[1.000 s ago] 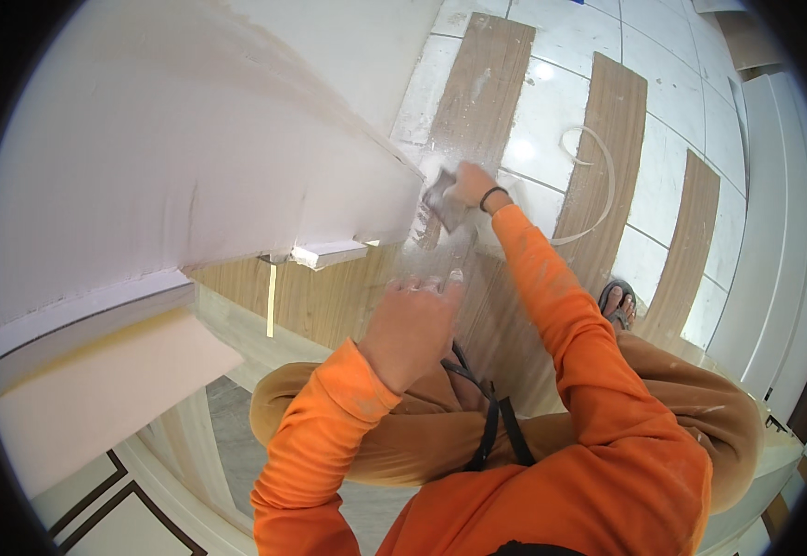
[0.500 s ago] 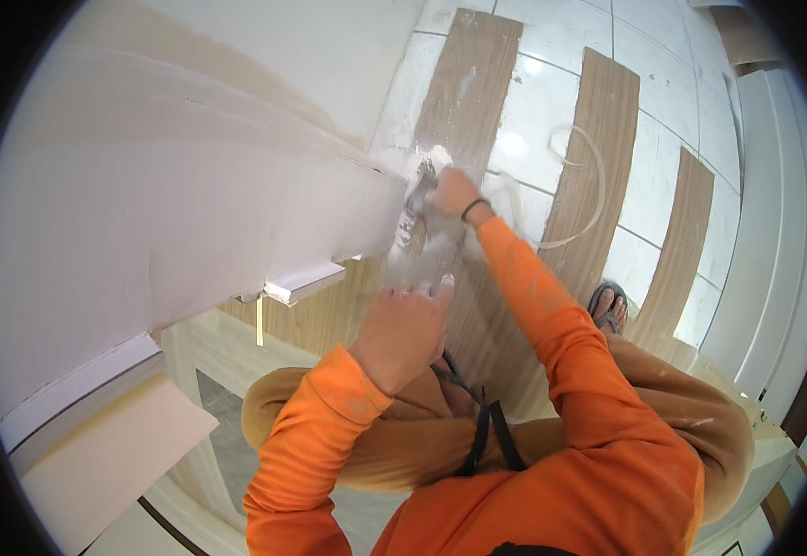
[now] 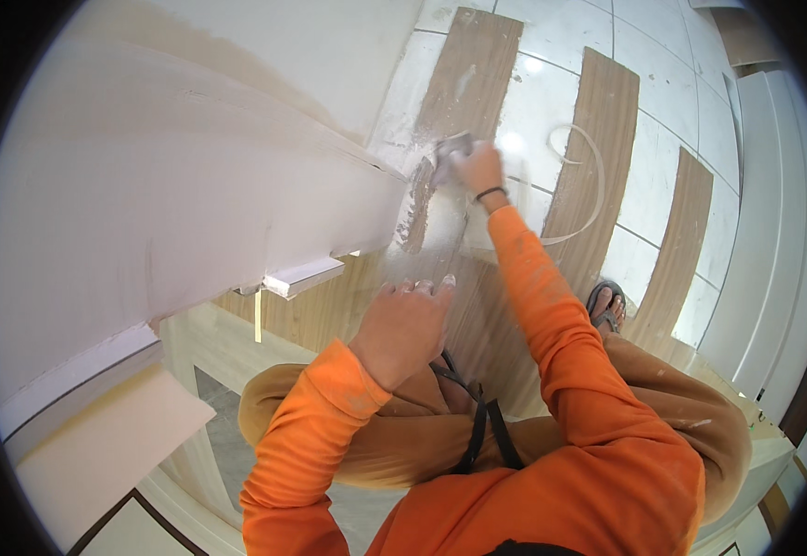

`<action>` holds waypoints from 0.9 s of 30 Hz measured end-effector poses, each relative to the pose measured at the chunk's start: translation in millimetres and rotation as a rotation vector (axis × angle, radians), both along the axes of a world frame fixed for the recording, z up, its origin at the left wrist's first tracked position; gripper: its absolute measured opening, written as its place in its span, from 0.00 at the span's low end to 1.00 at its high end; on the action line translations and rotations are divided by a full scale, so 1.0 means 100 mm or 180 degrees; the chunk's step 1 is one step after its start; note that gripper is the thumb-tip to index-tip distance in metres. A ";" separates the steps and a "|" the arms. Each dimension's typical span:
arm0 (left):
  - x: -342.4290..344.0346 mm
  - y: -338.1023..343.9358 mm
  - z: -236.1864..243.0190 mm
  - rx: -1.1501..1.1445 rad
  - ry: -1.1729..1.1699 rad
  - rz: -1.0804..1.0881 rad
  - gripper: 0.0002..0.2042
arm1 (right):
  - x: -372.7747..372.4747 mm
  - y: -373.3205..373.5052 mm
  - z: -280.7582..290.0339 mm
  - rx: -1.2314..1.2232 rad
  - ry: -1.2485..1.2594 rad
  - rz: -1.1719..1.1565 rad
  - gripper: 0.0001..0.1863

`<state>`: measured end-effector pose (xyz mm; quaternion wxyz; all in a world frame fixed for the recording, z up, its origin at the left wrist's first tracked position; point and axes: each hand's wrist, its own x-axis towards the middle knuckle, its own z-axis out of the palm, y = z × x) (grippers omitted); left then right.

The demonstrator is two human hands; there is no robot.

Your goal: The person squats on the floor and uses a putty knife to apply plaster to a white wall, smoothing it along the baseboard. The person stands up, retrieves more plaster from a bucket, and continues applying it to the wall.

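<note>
Left hand [image 3: 403, 324] flat, steadying the plank [image 3: 440, 232], while right hand [image 3: 477, 169] grips a scraper [image 3: 452, 148] spreading filler.

The right hand [image 3: 477, 169] lies far out on the plank [image 3: 445, 232], the left hand [image 3: 403, 324] nearer the body on it. 3 planks — [image 3: 598, 139] among them — lie rightward on the floor [image 3: 552, 102].

Small grey sanding block [image 3: 452, 148], gripped in right hand [image 3: 477, 170], pressed flat on far end of wood-grain plank [image 3: 440, 232]. Plank long, brown, smeared with white filler; left hand [image 3: 403, 324] rests on near end.
</note>
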<state>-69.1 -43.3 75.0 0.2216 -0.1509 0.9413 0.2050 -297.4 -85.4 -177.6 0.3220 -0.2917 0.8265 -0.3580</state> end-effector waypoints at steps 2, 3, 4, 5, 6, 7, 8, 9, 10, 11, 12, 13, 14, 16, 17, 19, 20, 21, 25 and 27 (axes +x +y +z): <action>0.00 0.00 -0.02 -0.0033 -0.0043 -0.0042 0.26 | -0.51 0.10 -0.15 -0.0148 0.0566 -0.0366 0.25; 0.03 0.01 -0.03 -0.0046 -0.0090 -0.0033 0.26 | -0.68 0.19 -0.30 -0.0324 0.1126 -0.0454 0.24; 0.07 0.02 -0.06 -0.0051 -0.0010 -0.0005 0.26 | -0.83 0.24 -0.30 -0.0272 0.1232 -0.0105 0.27; 0.08 0.05 -0.11 -0.0068 0.0055 0.0028 0.26 | -0.93 0.30 -0.26 -0.0353 0.1313 0.0247 0.30; 0.11 0.08 -0.15 -0.0095 0.0099 0.0074 0.26 | -0.97 0.32 -0.10 0.0057 0.0629 0.0657 0.34; 0.11 0.13 -0.17 -0.0076 0.0050 0.0017 0.26 | -1.07 0.39 0.09 0.0544 0.0023 0.1014 0.38; 0.11 0.19 -0.18 -0.0052 0.0000 -0.0035 0.26 | -1.05 0.43 0.19 0.0791 0.0485 0.1523 0.31; 0.07 0.21 -0.19 -0.0009 -0.0003 -0.0132 0.26 | -1.08 0.48 0.26 0.1059 0.0994 0.1976 0.24; 0.04 0.23 -0.18 0.0054 -0.0141 -0.0131 0.26 | -1.05 0.50 0.30 0.1233 0.1358 0.1987 0.23; 0.01 0.24 -0.16 0.0115 -0.0280 -0.0135 0.26 | -1.02 0.52 0.33 0.1404 0.1723 0.1985 0.22; 0.00 0.25 -0.14 0.0197 -0.0412 -0.0147 0.26 | -0.96 0.57 0.38 0.1597 0.2087 0.1976 0.21; 0.04 0.26 -0.15 0.0089 -0.0363 -0.0155 0.26 | -0.67 0.61 0.51 0.0853 0.3280 0.1579 0.16; 0.06 0.28 -0.16 -0.0011 -0.0287 -0.0212 0.26 | -0.49 0.58 0.60 0.0856 0.3106 0.1936 0.16; 0.00 0.33 -0.15 -0.0114 -0.0052 -0.0292 0.25 | -0.36 0.68 0.31 -0.0181 0.2465 0.2636 0.16; 0.08 0.31 -0.15 -0.0132 -0.0004 -0.0148 0.25 | 0.10 0.65 0.54 -0.0107 0.1693 0.3195 0.17; 0.03 0.31 -0.11 -0.0083 0.0143 -0.0067 0.23 | 0.55 0.86 0.42 -0.0985 0.1823 0.4234 0.23; -0.08 0.32 -0.10 -0.0023 0.0202 -0.0082 0.23 | 0.71 1.02 0.02 -0.1804 0.1949 0.4258 0.26; -0.11 0.33 -0.10 0.0039 0.0221 -0.0037 0.22 | 0.89 1.03 -0.13 -0.2002 0.1750 0.4284 0.27; -0.06 0.39 -0.17 -0.0027 0.0115 -0.0017 0.21 | 1.51 0.89 -0.33 -0.2616 0.0954 0.4373 0.32; 0.00 0.38 -0.21 0.0094 -0.0002 -0.0015 0.21 | 1.41 0.83 -0.38 -0.2165 0.1100 0.4680 0.32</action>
